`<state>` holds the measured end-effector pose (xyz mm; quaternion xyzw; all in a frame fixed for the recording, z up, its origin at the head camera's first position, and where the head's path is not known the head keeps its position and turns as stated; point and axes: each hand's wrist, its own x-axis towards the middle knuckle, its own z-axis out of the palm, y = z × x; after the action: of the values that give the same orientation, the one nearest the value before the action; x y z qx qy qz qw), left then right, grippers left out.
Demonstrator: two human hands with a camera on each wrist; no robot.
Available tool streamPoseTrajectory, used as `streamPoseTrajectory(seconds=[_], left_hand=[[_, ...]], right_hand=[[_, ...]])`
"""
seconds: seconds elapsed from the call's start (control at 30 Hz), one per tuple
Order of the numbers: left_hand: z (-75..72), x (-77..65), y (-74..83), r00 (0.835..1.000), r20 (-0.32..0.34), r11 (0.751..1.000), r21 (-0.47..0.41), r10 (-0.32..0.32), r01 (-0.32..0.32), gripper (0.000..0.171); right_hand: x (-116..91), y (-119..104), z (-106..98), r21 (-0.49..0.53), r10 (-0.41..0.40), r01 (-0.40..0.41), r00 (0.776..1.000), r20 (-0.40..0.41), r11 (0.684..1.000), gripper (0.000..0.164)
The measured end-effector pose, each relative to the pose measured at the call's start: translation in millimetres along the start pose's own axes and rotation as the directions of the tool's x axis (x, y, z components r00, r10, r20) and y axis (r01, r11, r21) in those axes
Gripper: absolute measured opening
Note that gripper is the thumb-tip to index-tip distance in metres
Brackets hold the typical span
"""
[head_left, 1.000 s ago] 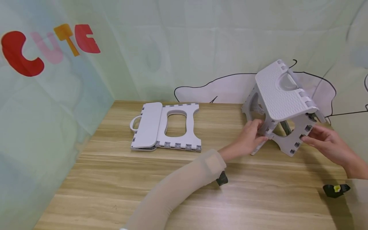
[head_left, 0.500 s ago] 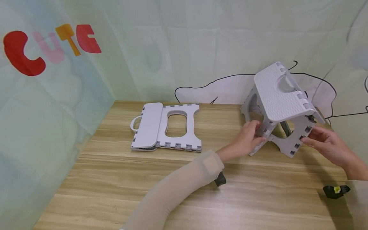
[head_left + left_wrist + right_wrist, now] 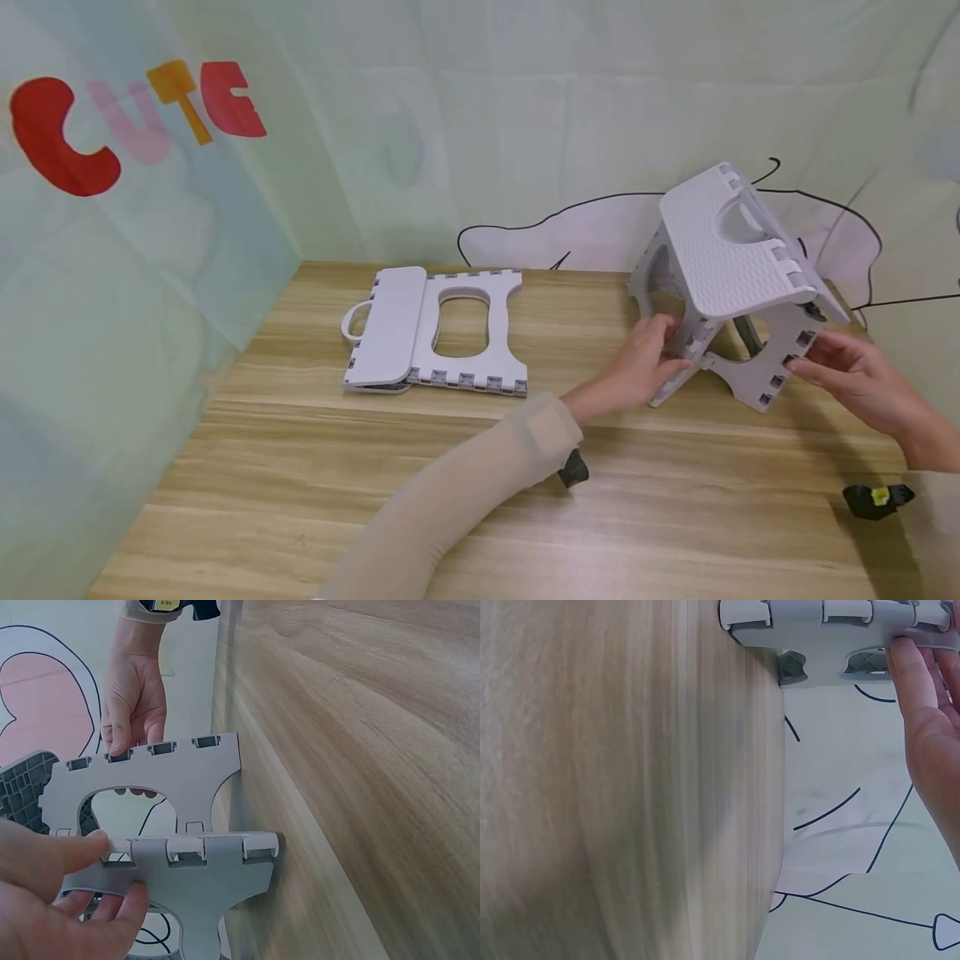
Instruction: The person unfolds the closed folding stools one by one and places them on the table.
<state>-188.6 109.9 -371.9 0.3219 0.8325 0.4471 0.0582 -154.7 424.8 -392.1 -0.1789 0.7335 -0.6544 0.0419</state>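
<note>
A white folding step stool [image 3: 738, 250] stands partly unfolded at the back right of the table, its textured top bent along the hinge line and one half sloping down to the right. My left hand [image 3: 637, 367] grips the near left leg panel, thumb on the hinged edge and fingers through the opening in the left wrist view. On the other side, my right hand [image 3: 862, 379] holds the right leg panel by its notched edge. Its fingertips go behind the panel in the head view. A second white folding stool [image 3: 382, 329] lies folded flat to the left, with its loop handle pointing left.
The wood-grain table [image 3: 300, 483] meets a printed cloth backdrop [image 3: 495, 142] just behind the stools. Coloured letters [image 3: 225, 100] show on the cloth at the left. Black wrist-worn devices [image 3: 877, 498] sit below both wrists.
The left side of the held stool has shifted slightly left, along with my left hand. Its top folds a little more, the right half showing lower. The flat stool stays put.
</note>
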Motion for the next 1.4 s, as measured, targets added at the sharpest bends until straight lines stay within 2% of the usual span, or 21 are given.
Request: streamPoseTrajectory(seconds=[0.23, 0.37, 0.47, 0.6, 0.73, 0.9, 0.97, 1.03, 1.17, 1.2, 1.3, 1.4], left_hand=[[-1.0, -1.7, -1.9, 1.0, 0.004, 0.999, 0.041, -0.008, 0.008, 0.048], [-0.8, -1.8, -2.8, 1.0, 0.013, 0.998, 0.058, -0.014, 0.013, 0.048], [-0.4, -1.5, -3.1, 1.0, 0.016, 0.999, 0.032, -0.015, 0.015, 0.049], [-1.8, -0.2, -3.8, 1.0, 0.019, 1.0, -0.008, -0.02, 0.02, 0.05], [-7.4, 2.5, -5.1, 0.999, 0.025, 0.999, 0.046, -0.023, 0.022, 0.053], [-20.1, 3.5, -2.6, 0.995, 0.075, 0.991, 0.125, -0.058, 0.048, 0.078], [-27.3, 2.7, -0.8, 0.993, 0.086, 0.988, 0.137, -0.086, 0.073, 0.09], [-34.2, 2.1, 0.9, 0.991, 0.083, 0.988, 0.124, -0.106, 0.096, 0.096], [-45.8, 2.4, 2.7, 0.99, 0.041, 0.988, 0.069, -0.138, 0.135, 0.099], [-48.0, 3.1, 2.7, 0.989, 0.024, 0.988, 0.062, -0.144, 0.142, 0.098], [-54.0, 6.4, 3.3, 0.986, -0.044, 0.985, 0.045, -0.163, 0.165, 0.093], [-60.8, 10.7, 4.3, 0.982, -0.11, 0.987, 0.022, -0.156, 0.159, 0.088]], right_hand=[[-0.2, -2.4, 3.8, -0.155, 0.033, -0.043, 0.997, -0.07, 0.987, 0.048], [-0.8, -3.9, 5.0, -0.196, 0.036, -0.053, 0.995, -0.09, 0.979, 0.045], [-1.4, -5.7, 6.3, -0.281, 0.054, -0.086, 0.991, -0.121, 0.956, 0.042], [-1.9, -9.3, 7.6, -0.411, 0.072, -0.126, 0.987, -0.145, 0.903, 0.039], [-1.1, -14.7, 7.4, -0.458, 0.093, -0.153, 0.984, -0.152, 0.876, 0.03], [-0.8, -20.1, 5.6, -0.489, 0.117, -0.189, 0.978, -0.175, 0.852, 0.019], [-0.1, -20.9, 3.9, -0.505, 0.127, -0.201, 0.976, -0.177, 0.839, 0.023], [0.2, -21.5, 1.0, -0.534, 0.157, -0.234, 0.97, -0.186, 0.812, 0.034], [1.3, -22.5, -7.0, -0.585, 0.21, -0.258, 0.966, -0.151, 0.769, 0.063], [1.6, -23.0, -9.5, -0.589, 0.215, -0.247, 0.968, -0.125, 0.77, 0.067], [1.4, -26.6, -15.9, -0.593, 0.221, -0.222, 0.972, -0.075, 0.774, 0.065], [2.1, -31.9, -20.7, -0.574, 0.242, -0.223, 0.969, -0.044, 0.788, 0.062]])
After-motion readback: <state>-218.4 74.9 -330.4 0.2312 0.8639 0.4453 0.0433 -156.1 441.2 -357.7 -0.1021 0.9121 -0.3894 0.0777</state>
